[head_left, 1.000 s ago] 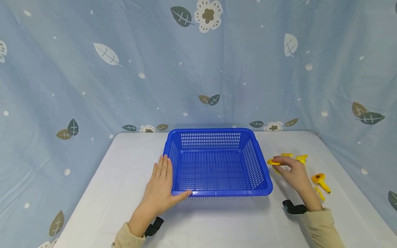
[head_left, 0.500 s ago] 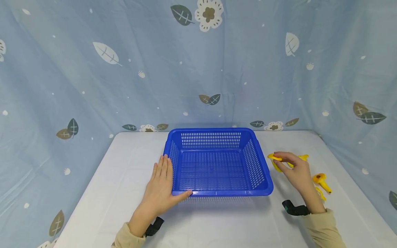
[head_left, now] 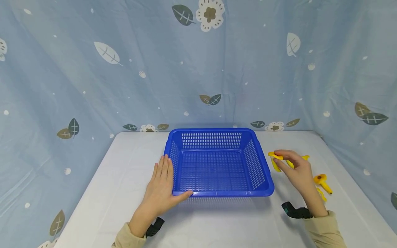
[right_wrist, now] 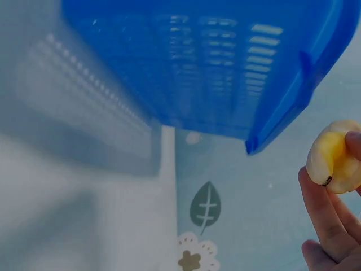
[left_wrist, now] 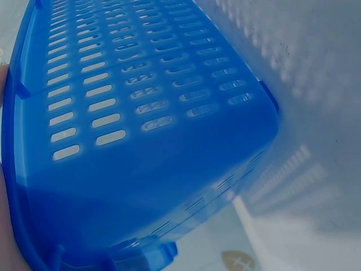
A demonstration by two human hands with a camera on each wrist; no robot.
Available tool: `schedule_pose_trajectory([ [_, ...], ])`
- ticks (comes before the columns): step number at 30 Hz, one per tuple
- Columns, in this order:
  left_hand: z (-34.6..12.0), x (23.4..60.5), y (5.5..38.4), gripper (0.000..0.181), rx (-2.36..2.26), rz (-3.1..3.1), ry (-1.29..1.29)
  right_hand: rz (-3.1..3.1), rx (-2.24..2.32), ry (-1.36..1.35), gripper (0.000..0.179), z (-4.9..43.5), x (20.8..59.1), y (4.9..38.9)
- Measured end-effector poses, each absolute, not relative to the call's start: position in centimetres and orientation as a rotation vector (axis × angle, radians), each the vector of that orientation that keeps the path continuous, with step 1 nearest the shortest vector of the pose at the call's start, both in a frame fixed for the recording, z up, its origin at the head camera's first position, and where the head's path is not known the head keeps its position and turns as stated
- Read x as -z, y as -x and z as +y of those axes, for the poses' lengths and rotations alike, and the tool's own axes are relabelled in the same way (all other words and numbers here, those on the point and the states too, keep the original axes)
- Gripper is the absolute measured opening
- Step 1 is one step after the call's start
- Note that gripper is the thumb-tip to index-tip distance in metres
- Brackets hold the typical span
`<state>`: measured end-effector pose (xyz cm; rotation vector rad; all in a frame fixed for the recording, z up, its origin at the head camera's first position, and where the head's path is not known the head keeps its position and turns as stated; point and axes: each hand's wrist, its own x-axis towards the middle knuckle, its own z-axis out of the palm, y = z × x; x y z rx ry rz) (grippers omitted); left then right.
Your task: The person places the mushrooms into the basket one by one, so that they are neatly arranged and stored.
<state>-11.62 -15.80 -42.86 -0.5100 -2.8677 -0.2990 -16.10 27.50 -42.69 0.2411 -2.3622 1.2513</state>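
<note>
A blue plastic basket [head_left: 217, 193] with slotted walls stands mid-table, seen from outside in both wrist views. My left hand [head_left: 159, 189] lies with straight fingers along its left rim, thumb stretched over the front rim at the near corner. Beyond the right rim, my right hand [head_left: 296, 170] pinches a small yellow piece [head_left: 275, 156] between thumb and fingers. In the right wrist view this yellow piece [right_wrist: 333, 161] looks curved, paler outside, with a dark tip. Another yellow piece [head_left: 275, 165] shows just below it, and one more yellow piece [head_left: 290, 164] appears past the thumb.
Right of the right hand are a yellow piece [head_left: 305, 157], a hammer-shaped yellow piece [head_left: 323, 183] with a brown spot, and a thin yellow strip [head_left: 321, 194]. The white tabletop [head_left: 217, 227] ends at a blue patterned curtain [head_left: 198, 69] behind and at both sides.
My right hand has risen slightly with the pinched yellow piece, baring more of the yellow piece below. My left hand and the basket have not moved.
</note>
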Motion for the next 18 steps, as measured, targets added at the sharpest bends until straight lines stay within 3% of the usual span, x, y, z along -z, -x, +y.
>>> schedule_pose_trajectory([
  [18, -15.8, 42.9, 11.6, 0.124, 0.311, -2.855, 0.511, -2.203, -1.482, -0.456, 0.030, 25.1, 38.2, 16.5],
])
